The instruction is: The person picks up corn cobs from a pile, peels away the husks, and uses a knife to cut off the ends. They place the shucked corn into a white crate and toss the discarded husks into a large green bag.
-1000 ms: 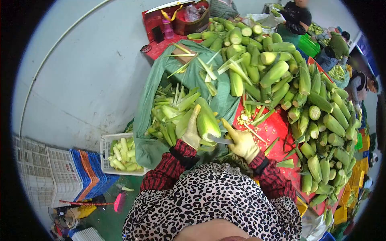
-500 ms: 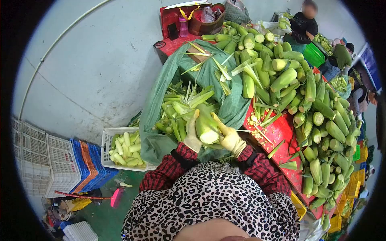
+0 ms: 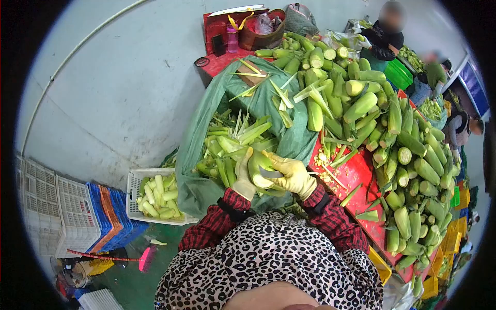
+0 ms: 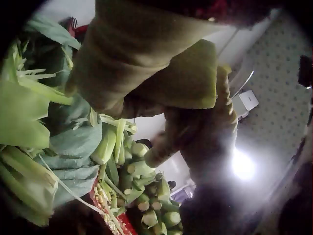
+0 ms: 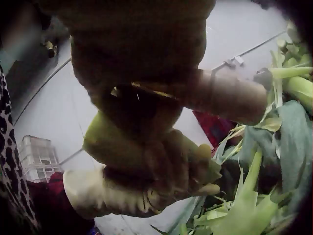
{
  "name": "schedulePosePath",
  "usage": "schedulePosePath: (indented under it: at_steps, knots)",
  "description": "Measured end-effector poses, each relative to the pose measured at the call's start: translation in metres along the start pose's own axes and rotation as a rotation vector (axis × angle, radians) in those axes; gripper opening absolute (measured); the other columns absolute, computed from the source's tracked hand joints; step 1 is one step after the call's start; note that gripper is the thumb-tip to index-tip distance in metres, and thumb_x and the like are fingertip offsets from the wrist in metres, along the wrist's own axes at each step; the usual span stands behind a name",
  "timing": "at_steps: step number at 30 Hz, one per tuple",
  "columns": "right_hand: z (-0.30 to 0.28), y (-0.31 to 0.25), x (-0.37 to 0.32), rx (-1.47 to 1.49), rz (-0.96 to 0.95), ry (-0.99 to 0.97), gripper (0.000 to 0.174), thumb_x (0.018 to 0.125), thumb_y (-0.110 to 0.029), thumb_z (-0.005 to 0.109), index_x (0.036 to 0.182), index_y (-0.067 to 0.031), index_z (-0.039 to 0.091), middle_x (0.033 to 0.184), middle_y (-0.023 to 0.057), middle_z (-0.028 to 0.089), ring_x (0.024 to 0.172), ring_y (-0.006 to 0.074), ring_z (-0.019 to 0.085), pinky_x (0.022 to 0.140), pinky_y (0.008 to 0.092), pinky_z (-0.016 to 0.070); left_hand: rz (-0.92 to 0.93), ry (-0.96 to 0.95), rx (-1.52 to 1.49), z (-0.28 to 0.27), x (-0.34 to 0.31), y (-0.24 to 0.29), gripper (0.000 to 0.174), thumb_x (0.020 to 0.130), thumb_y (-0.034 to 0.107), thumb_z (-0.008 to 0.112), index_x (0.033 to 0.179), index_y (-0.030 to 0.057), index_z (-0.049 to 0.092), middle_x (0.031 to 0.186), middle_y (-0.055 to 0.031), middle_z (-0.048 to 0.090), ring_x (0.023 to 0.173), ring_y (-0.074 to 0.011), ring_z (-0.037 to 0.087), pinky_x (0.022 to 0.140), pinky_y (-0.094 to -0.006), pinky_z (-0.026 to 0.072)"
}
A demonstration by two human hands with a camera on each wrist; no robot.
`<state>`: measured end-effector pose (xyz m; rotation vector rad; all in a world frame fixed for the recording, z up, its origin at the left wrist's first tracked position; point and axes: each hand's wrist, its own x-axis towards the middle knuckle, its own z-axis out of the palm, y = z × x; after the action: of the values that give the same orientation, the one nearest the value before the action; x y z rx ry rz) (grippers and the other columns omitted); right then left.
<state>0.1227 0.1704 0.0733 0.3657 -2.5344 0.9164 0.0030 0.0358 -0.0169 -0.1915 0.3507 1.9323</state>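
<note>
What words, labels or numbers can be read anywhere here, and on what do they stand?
None can be read.
The red box and the pink bottle at the table's far end: no legible print.
The white crates: plain.
The corn ear in the left hand and the knife in the right hand: no marks.
Wrist views: too blurred.

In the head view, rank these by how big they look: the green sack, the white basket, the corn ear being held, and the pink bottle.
1. green sack
2. white basket
3. corn ear
4. pink bottle, though it stands farthest from the camera, so its true size is unsure.
</note>
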Motion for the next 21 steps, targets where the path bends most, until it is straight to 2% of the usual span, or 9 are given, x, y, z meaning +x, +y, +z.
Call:
schedulePosePath:
  at_steps: [3, 4, 8, 11, 12, 13, 18, 20, 21]
  knots:
    - [0.008, 0.000, -0.002, -0.055, 0.115, -0.003, 0.049, 0.078, -0.034, 0.068, 0.120, -0.0090, 0.064, 0.121, 0.0144, 0.064, 0.092, 0.0328, 0.065, 0.079, 0.0384, 0.0526, 0.007, 0.063, -0.012, 0.006, -0.008, -0.002, 0.055, 0.091, 0.049, 0.055, 0.126, 0.0062, 0.056, 0.121, -0.0152, 0.062, 0.106, -0.0312, 0.062, 0.093, -0.0487, 0.0504]
    - [0.001, -0.001, 0.002, -0.152, -0.096, 0.000, 0.043, 0.075, -0.029, 0.067, 0.114, -0.0104, 0.067, 0.108, 0.0115, 0.068, 0.083, 0.0308, 0.065, 0.070, 0.0385, 0.0508, -0.007, 0.002, -0.041, 0.009, -0.012, -0.001, 0.053, 0.095, 0.045, 0.051, 0.131, 0.0060, 0.052, 0.127, -0.0155, 0.059, 0.112, -0.0308, 0.059, 0.099, -0.0479, 0.0473]
    - [-0.012, -0.008, 0.029, -0.176, -0.158, 0.027, 0.033, 0.071, -0.024, 0.064, 0.102, -0.0133, 0.068, 0.093, 0.0081, 0.069, 0.077, 0.0300, 0.064, 0.067, 0.0393, 0.0493, 0.073, -0.062, -0.048, 0.020, -0.024, -0.001, 0.051, 0.094, 0.042, 0.055, 0.130, 0.0062, 0.052, 0.123, -0.0175, 0.059, 0.109, -0.0322, 0.060, 0.094, -0.0490, 0.0509]
    - [-0.015, 0.006, 0.047, -0.147, -0.163, -0.019, 0.043, 0.065, -0.038, 0.063, 0.097, -0.0099, 0.068, 0.092, 0.0122, 0.068, 0.079, 0.0352, 0.064, 0.067, 0.0414, 0.0502, -0.013, -0.074, -0.121, 0.042, -0.039, 0.005, 0.054, 0.095, 0.046, 0.050, 0.131, 0.0052, 0.051, 0.120, -0.0179, 0.062, 0.101, -0.0328, 0.064, 0.087, -0.0484, 0.0550]
    - [-0.017, 0.017, 0.052, -0.146, -0.155, 0.076, 0.031, 0.064, -0.011, 0.060, 0.094, -0.0131, 0.067, 0.086, 0.0092, 0.067, 0.076, 0.0326, 0.063, 0.066, 0.0409, 0.0504, -0.076, -0.396, -0.032, 0.006, -0.034, 0.014, 0.066, 0.099, 0.055, 0.033, 0.141, 0.0049, 0.040, 0.126, -0.0228, 0.057, 0.094, -0.0341, 0.067, 0.077, -0.0444, 0.0577]
    - [-0.014, 0.028, 0.059, -0.117, -0.125, 0.179, 0.031, 0.065, -0.009, 0.058, 0.094, -0.0126, 0.067, 0.086, 0.0110, 0.066, 0.076, 0.0338, 0.063, 0.066, 0.0402, 0.0516, -0.068, -0.371, 0.007, 0.008, -0.041, 0.017, 0.067, 0.098, 0.057, 0.033, 0.140, 0.0049, 0.041, 0.123, -0.0236, 0.058, 0.089, -0.0347, 0.067, 0.072, -0.0437, 0.0581]
    - [-0.018, 0.081, 0.085, -0.139, 0.085, 0.295, 0.024, 0.076, 0.000, 0.056, 0.096, -0.0062, 0.068, 0.085, 0.0152, 0.067, 0.078, 0.0322, 0.065, 0.071, 0.0362, 0.0530, -0.015, -0.278, 0.047, 0.032, -0.074, 0.020, 0.072, 0.095, 0.062, 0.035, 0.140, 0.0063, 0.042, 0.116, -0.0269, 0.060, 0.079, -0.0376, 0.068, 0.064, -0.0437, 0.0593]
    - [-0.014, 0.123, 0.096, 0.257, 0.314, 0.568, 0.020, 0.086, -0.007, 0.061, 0.103, -0.0056, 0.070, 0.087, 0.0104, 0.070, 0.069, 0.0233, 0.065, 0.064, 0.0320, 0.0522, 0.036, -0.283, 0.081, 0.037, -0.083, 0.023, 0.073, 0.094, 0.063, 0.036, 0.140, 0.0062, 0.042, 0.117, -0.0274, 0.059, 0.082, -0.0379, 0.067, 0.064, -0.0428, 0.0596]
    - [-0.033, 0.116, 0.107, 0.416, 0.663, 0.654, 0.022, 0.091, -0.023, 0.064, 0.098, -0.0030, 0.071, 0.083, 0.0076, 0.070, 0.059, 0.0152, 0.062, 0.053, 0.0278, 0.0485, 0.052, -0.307, 0.081, 0.035, -0.086, 0.026, 0.073, 0.094, 0.063, 0.037, 0.139, 0.0059, 0.043, 0.117, -0.0274, 0.058, 0.083, -0.0378, 0.067, 0.066, -0.0440, 0.0593]
